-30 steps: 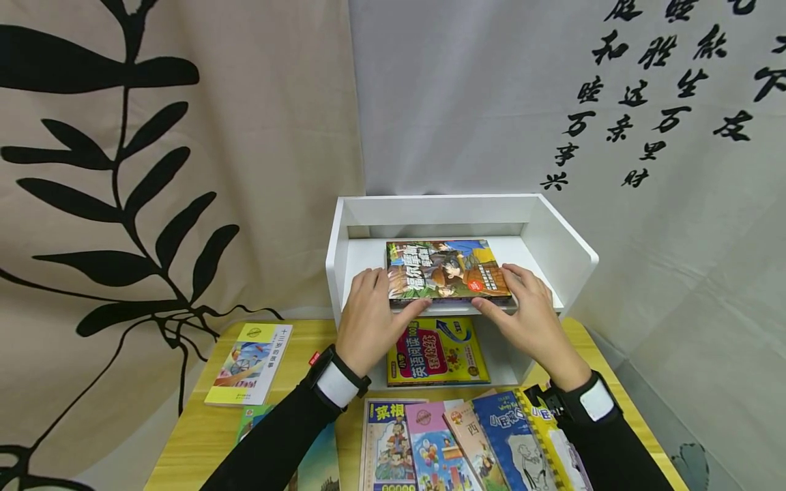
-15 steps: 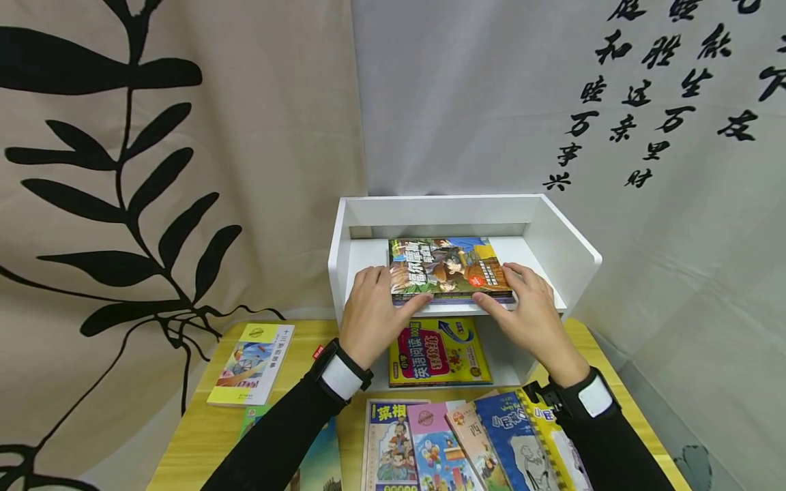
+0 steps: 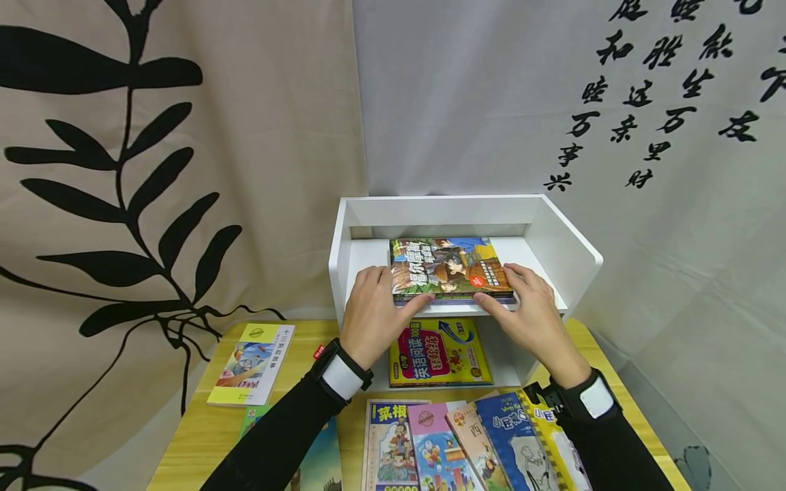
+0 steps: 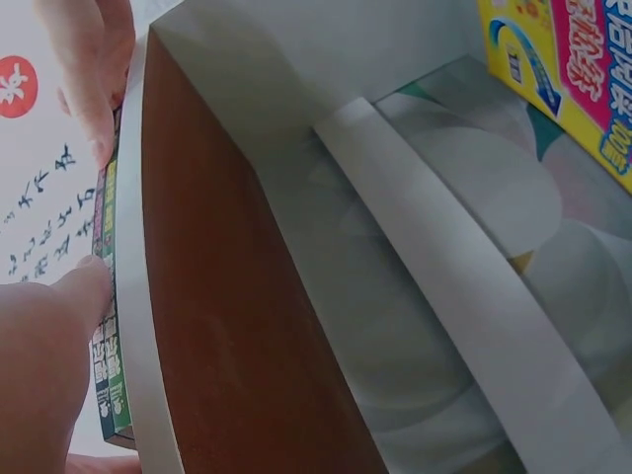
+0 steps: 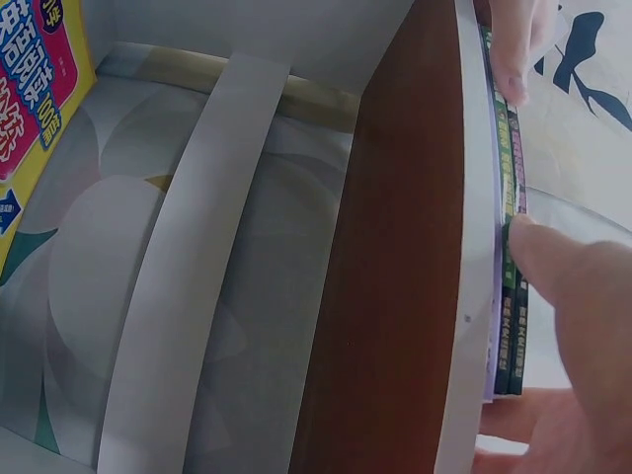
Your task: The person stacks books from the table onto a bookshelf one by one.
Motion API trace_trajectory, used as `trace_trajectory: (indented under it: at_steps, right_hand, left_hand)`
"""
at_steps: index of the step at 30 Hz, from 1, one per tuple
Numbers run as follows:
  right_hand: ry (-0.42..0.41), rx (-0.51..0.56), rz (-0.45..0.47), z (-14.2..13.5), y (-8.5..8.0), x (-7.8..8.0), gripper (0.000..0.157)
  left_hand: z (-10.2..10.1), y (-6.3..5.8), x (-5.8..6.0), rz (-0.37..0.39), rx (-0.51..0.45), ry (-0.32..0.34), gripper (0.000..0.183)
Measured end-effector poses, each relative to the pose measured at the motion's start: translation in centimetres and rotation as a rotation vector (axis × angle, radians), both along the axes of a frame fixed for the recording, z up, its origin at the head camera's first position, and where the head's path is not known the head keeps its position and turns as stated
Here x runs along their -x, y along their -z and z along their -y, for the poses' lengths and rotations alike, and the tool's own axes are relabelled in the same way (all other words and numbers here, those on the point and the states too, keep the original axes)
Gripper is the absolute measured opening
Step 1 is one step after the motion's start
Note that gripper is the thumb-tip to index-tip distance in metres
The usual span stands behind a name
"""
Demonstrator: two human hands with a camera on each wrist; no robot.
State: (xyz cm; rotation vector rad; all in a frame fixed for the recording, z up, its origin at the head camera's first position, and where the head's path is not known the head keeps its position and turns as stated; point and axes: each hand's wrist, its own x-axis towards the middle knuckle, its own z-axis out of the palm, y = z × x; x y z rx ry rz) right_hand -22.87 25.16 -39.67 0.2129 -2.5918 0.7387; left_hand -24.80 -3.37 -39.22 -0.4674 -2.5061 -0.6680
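Observation:
A small stack of books [image 3: 451, 267] lies flat on the upper level of a white shelf [image 3: 565, 252], its top cover colourful with cartoon figures. My left hand [image 3: 373, 315] grips its left front corner, thumb along the front and fingers down the side. At the right front corner my right hand [image 3: 535, 324] grips it the same way. Close up in the right wrist view, my thumb [image 5: 553, 259] presses the dark spines [image 5: 512, 336], which sit right at the shelf's front edge. The left wrist view shows the other thumb [image 4: 91, 286] against the spines too.
A yellow book [image 3: 439, 353] leans in the shelf's lower level. In front, a comic [image 3: 393, 447], a pink book [image 3: 439, 443], a blue book [image 3: 516, 436] and others lie on the wooden table [image 3: 184, 436]. A yellow-and-white book [image 3: 252, 365] lies at left.
The stack has shifted slightly back on the upper shelf, and more of its front spines shows. Both hands have kept their hold at the corners; the last half second shows almost no movement.

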Motion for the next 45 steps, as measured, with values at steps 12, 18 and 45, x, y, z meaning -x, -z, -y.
trace_trajectory:
  at_steps: [12,18,45]
  right_hand:
    - [0.013,0.148,-0.276,0.0,0.3,-2.2,0.065]
    - [-0.046,0.204,-0.504,0.4,0.7,-4.5,0.024]
    - [0.094,0.172,0.180,-4.6,16.0,-10.6,0.022]
  left_hand:
    - [0.2,0.0,-1.9,-0.072,-0.061,0.047,0.090]
    - [1.1,-0.2,-4.3,-0.147,-0.129,0.148,0.065]
    - [9.1,14.5,-9.3,0.203,-0.113,-0.011,0.016]
